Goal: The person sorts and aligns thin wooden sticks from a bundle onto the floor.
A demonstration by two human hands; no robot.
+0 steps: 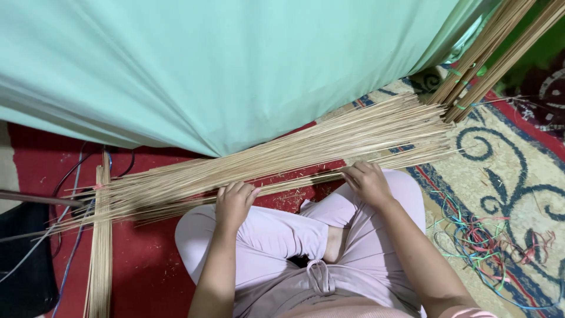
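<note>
I sit cross-legged in pale pink trousers on a patterned carpet. A long loose pile of thin tan sticks lies across the floor in front of my knees, fanning out to the right. My left hand rests on the near edge of the pile, fingers curled over a few sticks. My right hand presses its fingertips on the sticks farther right. Whether either hand actually pinches a stick is hard to tell.
A mint-green cloth hangs over the far side. A tied stick bundle lies at left beside cables and a dark object. More bundles lean at top right. Coloured strings tangle on the carpet.
</note>
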